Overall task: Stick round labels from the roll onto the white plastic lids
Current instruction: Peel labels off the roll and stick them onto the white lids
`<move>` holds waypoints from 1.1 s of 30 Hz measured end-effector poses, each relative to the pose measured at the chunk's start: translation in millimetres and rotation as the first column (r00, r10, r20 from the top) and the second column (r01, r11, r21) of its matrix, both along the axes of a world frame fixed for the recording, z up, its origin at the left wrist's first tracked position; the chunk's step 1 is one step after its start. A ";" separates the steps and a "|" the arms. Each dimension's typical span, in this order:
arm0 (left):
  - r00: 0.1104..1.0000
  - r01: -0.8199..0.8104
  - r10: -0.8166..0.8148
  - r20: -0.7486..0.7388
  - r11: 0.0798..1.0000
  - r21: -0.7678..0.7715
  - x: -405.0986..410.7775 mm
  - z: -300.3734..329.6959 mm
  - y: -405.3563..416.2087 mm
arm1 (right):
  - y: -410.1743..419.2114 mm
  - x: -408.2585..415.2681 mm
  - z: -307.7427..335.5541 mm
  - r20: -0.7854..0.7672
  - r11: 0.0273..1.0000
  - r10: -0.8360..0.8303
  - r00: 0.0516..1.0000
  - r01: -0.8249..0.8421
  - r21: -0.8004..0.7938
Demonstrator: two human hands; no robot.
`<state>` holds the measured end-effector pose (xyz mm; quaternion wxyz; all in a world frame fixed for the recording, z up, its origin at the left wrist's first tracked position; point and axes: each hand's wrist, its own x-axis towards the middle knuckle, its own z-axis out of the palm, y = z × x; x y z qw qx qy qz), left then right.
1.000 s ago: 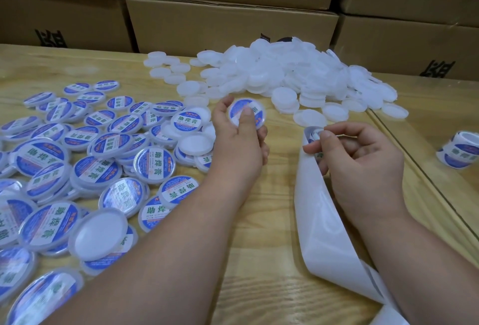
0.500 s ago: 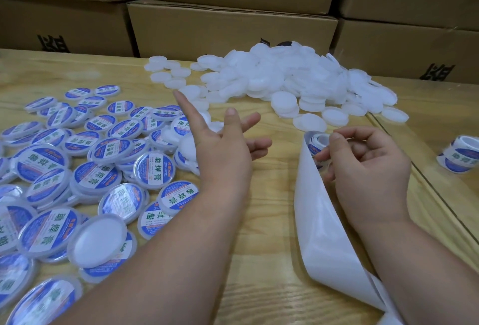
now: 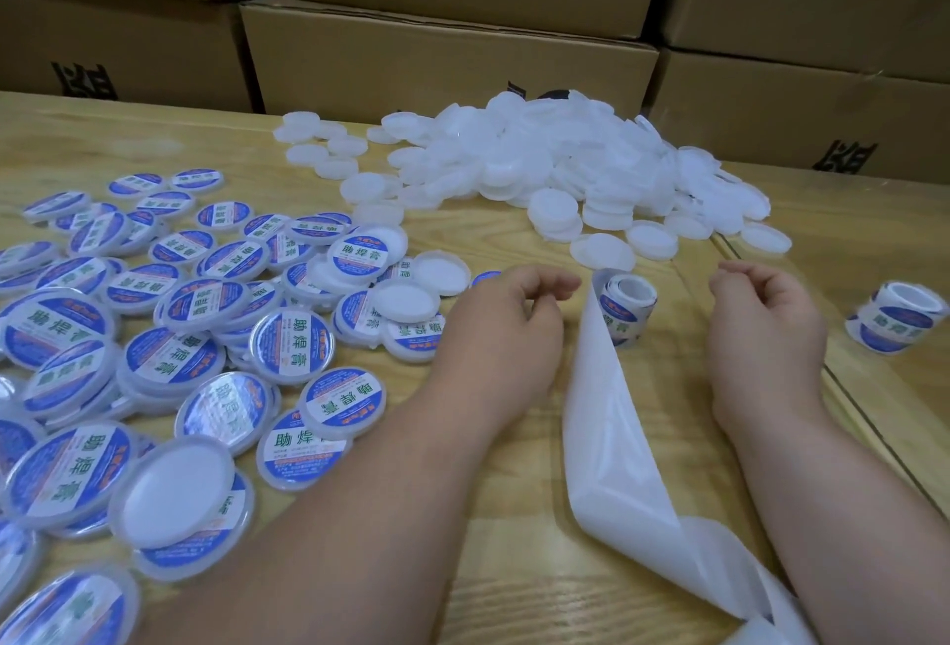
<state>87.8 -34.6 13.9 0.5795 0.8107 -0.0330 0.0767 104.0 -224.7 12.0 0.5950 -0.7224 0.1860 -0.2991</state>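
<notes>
Both hands rest on the wooden desk [image 3: 504, 531] with fingers loosely curled and nothing in them. The left hand [image 3: 506, 330] lies just beside the near edge of the labelled lids, and the right hand [image 3: 766, 320] lies to the right of the label roll [image 3: 624, 307]. That roll stands on the desk between the two hands, touched by neither, with its blue printed stickers showing on the outer wrap. A long strip of bare white backing paper [image 3: 606, 449] trails from it toward the near edge of the desk, curling over between the forearms. The pile of plain white lids [image 3: 555, 166] sits farther back, in front of stacked cardboard boxes [image 3: 442, 53]. The labelled lids [image 3: 180, 336] spread across the left side of the desk, several overlapping, a few lying hollow side up. A second label roll [image 3: 897, 318] stands apart at the right edge.
</notes>
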 end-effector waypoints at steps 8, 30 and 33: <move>0.994 -0.100 0.111 -0.001 0.900 0.425 2.1 4.1 -1.6 | -10.2 75.5 24.1 -0.273 0.850 0.175 0.946 -0.285 -0.443; 0.997 0.071 -0.070 -0.023 0.812 0.579 2.0 -6.8 -3.9 | 10.7 172.1 40.7 -0.617 0.637 0.430 0.659 -0.706 -0.310; 0.999 0.040 -0.051 0.006 0.850 0.525 2.0 -5.4 -3.1 | 23.3 151.9 45.1 -0.621 0.576 0.505 0.599 -0.770 -0.274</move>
